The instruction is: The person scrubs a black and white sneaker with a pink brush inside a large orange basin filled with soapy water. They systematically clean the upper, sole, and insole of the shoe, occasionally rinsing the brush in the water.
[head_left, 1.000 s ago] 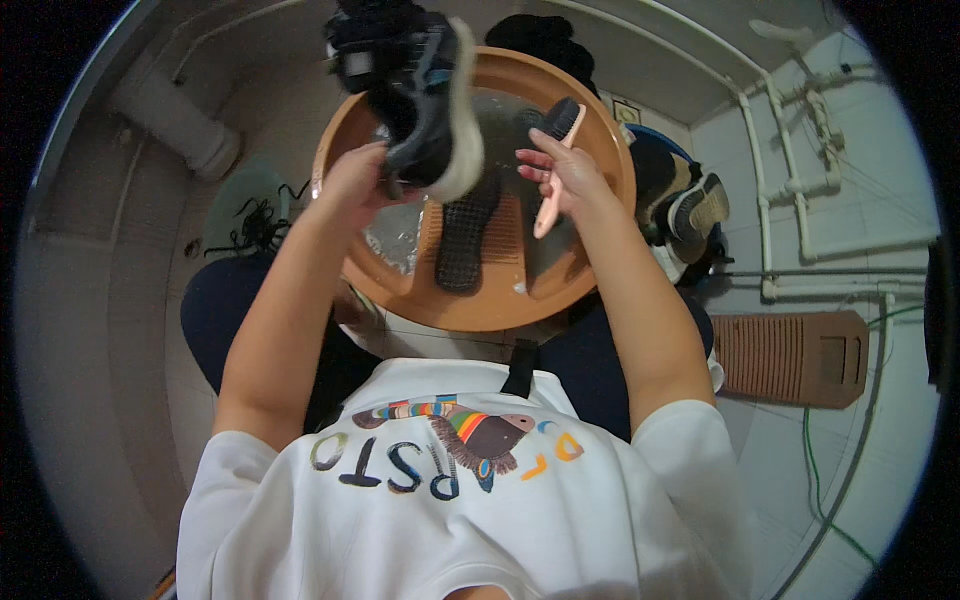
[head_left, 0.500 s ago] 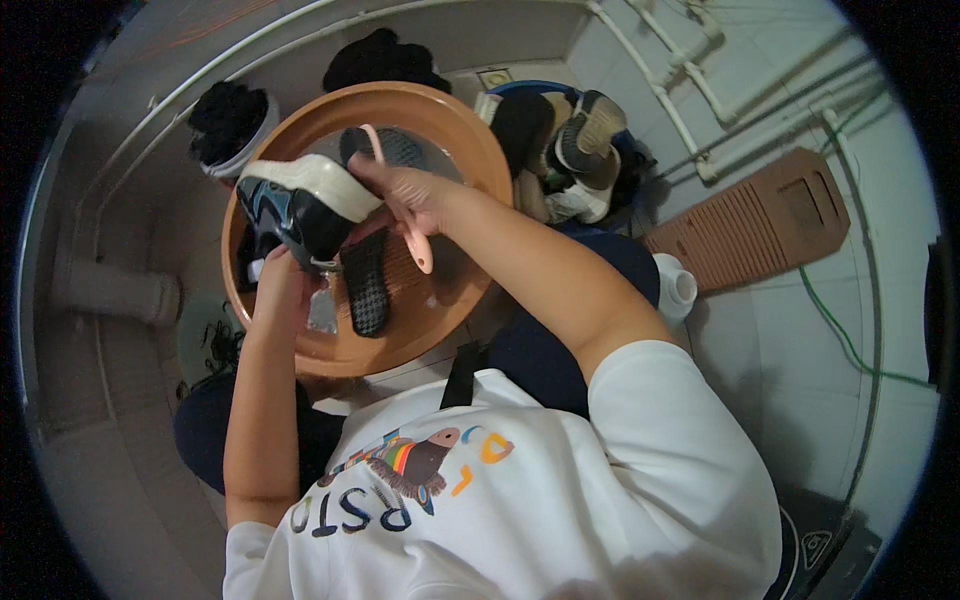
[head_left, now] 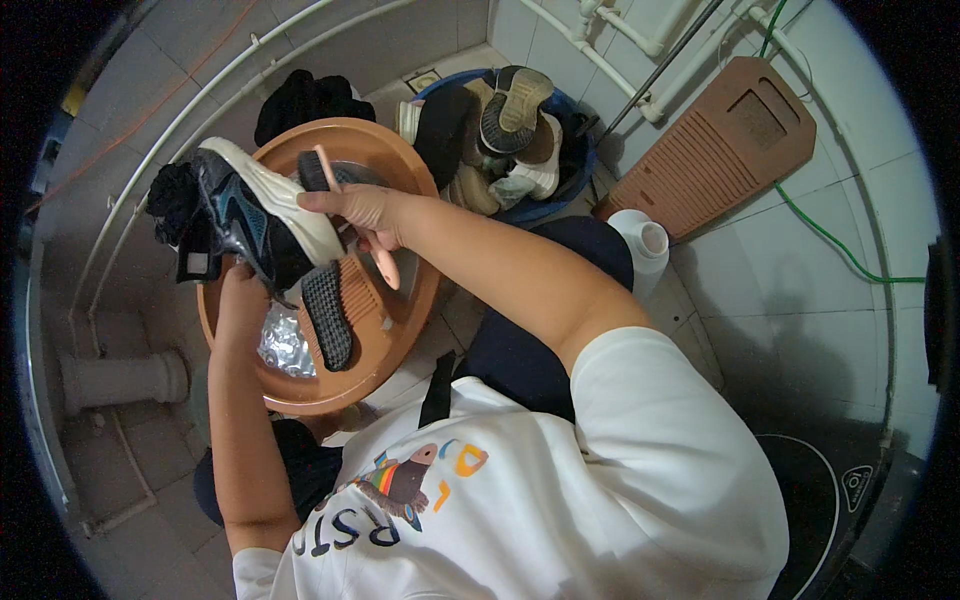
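Observation:
My left hand (head_left: pixel 243 288) grips a dark sneaker (head_left: pixel 235 215) with blue trim from below, holding it tilted over the left part of an orange-brown basin (head_left: pixel 403 150). The sneaker's thick white sole (head_left: pixel 265 185) faces up and to the right. In my right hand (head_left: pixel 365 212) is a pink-handled brush (head_left: pixel 385 266), its bristles hidden; the thumb of that hand rests against the sole. Under my hands a grey checked insole (head_left: pixel 326 315) lies in the basin. Another dark insole (head_left: pixel 350 173) shows behind the brush. Water (head_left: pixel 285 345) glints at the basin's near left.
Behind the basin at right, a blue tub (head_left: pixel 575 180) holds several shoes. A white bottle (head_left: pixel 642 240) stands by my right knee. A brown washboard (head_left: pixel 705 150) leans on the tiled wall near white pipes (head_left: pixel 590 50). Black bundles (head_left: pixel 310 103) sit beyond the basin.
The sneaker has turned so more of its side shows, and it now reaches over the basin's left rim. My right thumb has come onto the sole. The whole view has shifted.

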`<action>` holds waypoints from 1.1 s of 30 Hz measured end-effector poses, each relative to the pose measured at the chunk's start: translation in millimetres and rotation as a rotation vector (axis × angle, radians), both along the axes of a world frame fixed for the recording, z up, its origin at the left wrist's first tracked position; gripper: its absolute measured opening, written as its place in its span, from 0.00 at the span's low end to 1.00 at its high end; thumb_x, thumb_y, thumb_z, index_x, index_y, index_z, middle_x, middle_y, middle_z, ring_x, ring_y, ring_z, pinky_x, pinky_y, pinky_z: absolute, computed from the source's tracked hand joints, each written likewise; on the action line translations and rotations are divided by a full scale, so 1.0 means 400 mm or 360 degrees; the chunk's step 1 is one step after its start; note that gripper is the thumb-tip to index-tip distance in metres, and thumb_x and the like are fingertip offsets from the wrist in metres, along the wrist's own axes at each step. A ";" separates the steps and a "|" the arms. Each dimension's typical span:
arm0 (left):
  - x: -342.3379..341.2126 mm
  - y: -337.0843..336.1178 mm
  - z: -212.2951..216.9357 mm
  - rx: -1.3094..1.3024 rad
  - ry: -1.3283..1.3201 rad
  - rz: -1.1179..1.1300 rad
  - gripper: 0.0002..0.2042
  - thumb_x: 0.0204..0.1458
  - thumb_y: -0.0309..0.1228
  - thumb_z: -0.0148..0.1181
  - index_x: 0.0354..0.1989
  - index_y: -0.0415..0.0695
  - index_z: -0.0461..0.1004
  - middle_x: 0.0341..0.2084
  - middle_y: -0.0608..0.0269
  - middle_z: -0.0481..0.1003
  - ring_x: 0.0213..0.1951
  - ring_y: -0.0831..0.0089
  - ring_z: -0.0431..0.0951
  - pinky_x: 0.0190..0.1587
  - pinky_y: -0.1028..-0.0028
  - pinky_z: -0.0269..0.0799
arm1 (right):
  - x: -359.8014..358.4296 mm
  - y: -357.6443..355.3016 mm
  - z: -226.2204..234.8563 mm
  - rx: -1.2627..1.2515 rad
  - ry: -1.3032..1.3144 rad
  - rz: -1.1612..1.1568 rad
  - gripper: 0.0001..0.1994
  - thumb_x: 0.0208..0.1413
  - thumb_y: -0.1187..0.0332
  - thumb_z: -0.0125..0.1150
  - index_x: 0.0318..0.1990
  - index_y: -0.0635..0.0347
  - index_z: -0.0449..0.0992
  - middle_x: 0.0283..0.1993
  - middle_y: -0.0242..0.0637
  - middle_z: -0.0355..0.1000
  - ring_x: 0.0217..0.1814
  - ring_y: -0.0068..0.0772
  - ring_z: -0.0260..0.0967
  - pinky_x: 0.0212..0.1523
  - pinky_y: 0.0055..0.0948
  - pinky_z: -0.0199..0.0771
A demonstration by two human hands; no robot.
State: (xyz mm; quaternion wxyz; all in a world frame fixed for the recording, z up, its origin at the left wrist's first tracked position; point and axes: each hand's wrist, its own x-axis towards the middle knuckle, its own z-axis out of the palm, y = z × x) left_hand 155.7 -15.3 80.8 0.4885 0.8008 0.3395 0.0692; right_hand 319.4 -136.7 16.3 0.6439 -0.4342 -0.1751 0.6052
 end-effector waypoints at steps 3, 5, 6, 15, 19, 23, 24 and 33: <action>0.029 0.026 -0.047 -0.0295 -0.0087 0.0103 0.13 0.53 0.29 0.49 0.44 0.36 0.71 0.29 0.62 0.73 0.28 0.78 0.69 0.30 0.77 0.64 | -0.015 -0.043 0.061 0.0207 0.0048 -0.0281 0.26 0.41 0.52 0.65 0.46 0.55 0.69 0.36 0.37 0.70 0.37 0.30 0.67 0.39 0.31 0.70; 0.045 -0.004 -0.032 -0.0600 -0.0407 0.0088 0.15 0.54 0.30 0.47 0.49 0.37 0.69 0.33 0.62 0.73 0.31 0.76 0.71 0.32 0.76 0.66 | 0.040 -0.023 0.014 0.0318 -0.0076 -0.0526 0.23 0.41 0.54 0.64 0.44 0.54 0.70 0.38 0.35 0.69 0.40 0.29 0.66 0.39 0.30 0.68; 0.057 -0.025 -0.023 -0.0849 -0.0692 0.0038 0.17 0.55 0.30 0.46 0.51 0.38 0.67 0.37 0.62 0.73 0.32 0.75 0.73 0.34 0.75 0.67 | 0.091 -0.039 0.009 0.0477 -0.0270 -0.0626 0.24 0.41 0.54 0.64 0.45 0.54 0.69 0.40 0.35 0.69 0.44 0.29 0.65 0.42 0.32 0.68; -0.096 0.018 -0.195 -0.0302 -0.0034 -0.0087 0.20 0.57 0.36 0.50 0.57 0.43 0.64 0.49 0.63 0.70 0.45 0.73 0.71 0.44 0.73 0.67 | 0.374 -0.180 0.053 -0.0950 -0.1831 -0.1416 0.48 0.42 0.47 0.65 0.67 0.45 0.40 0.64 0.50 0.51 0.65 0.53 0.51 0.58 0.44 0.60; -0.163 -0.005 -0.273 -0.0024 0.0009 -0.0189 0.18 0.54 0.31 0.54 0.53 0.38 0.66 0.46 0.56 0.70 0.47 0.67 0.70 0.49 0.73 0.65 | 0.413 -0.170 -0.030 -0.1822 -0.1922 -0.1051 0.47 0.41 0.36 0.57 0.64 0.57 0.51 0.62 0.46 0.56 0.63 0.50 0.55 0.56 0.46 0.64; -0.179 -0.028 -0.225 0.0663 0.0134 -0.0396 0.18 0.50 0.29 0.57 0.50 0.39 0.68 0.48 0.48 0.68 0.48 0.56 0.70 0.50 0.70 0.66 | 0.471 -0.097 -0.070 -0.1992 -0.2117 -0.0852 0.47 0.38 0.33 0.57 0.60 0.61 0.59 0.61 0.46 0.59 0.63 0.48 0.55 0.54 0.45 0.66; -0.185 -0.026 -0.231 0.0737 0.0090 -0.0443 0.18 0.50 0.29 0.58 0.50 0.39 0.68 0.49 0.48 0.67 0.48 0.55 0.70 0.50 0.69 0.66 | 0.468 -0.077 -0.066 -0.2014 -0.2177 -0.0745 0.48 0.37 0.32 0.57 0.60 0.61 0.59 0.60 0.46 0.60 0.63 0.47 0.55 0.53 0.45 0.66; -0.212 -0.062 -0.253 0.0745 0.0348 -0.0779 0.25 0.49 0.39 0.58 0.55 0.44 0.65 0.59 0.46 0.56 0.58 0.49 0.60 0.59 0.63 0.58 | 0.502 -0.029 -0.081 -0.2282 -0.2454 -0.0081 0.53 0.32 0.27 0.55 0.59 0.63 0.59 0.57 0.47 0.64 0.57 0.46 0.64 0.52 0.44 0.67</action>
